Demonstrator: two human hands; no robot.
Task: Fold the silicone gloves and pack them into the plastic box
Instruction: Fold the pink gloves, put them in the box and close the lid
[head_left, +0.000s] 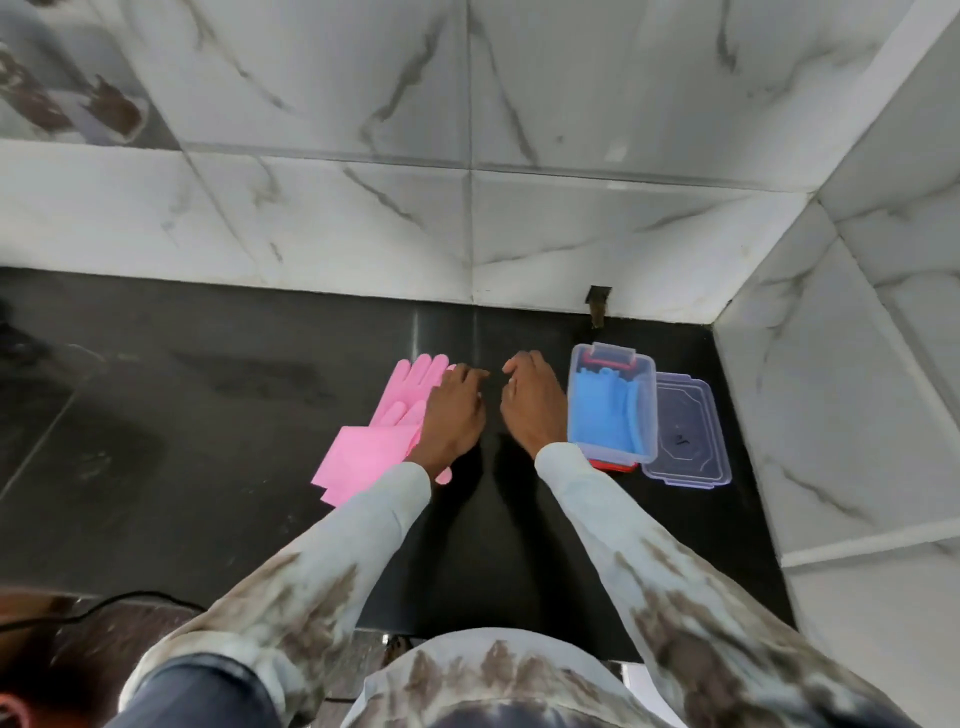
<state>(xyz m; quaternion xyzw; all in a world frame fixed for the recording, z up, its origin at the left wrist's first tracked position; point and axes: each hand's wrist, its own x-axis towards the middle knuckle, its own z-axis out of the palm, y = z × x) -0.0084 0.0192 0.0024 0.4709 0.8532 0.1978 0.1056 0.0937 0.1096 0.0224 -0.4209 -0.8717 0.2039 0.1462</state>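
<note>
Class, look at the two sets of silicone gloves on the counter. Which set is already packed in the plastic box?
The blue gloves: they lie inside the clear plastic box, right of both hands. The pink gloves lie flat on the black counter, outside it, under the left hand.

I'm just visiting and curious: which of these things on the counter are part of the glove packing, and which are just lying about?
Part of the job:
pink gloves, under the left hand
blue gloves, already in the plastic box
clear lid, beside the box
right hand, empty

Just there:
black cable
dark fitting at the wall
</note>
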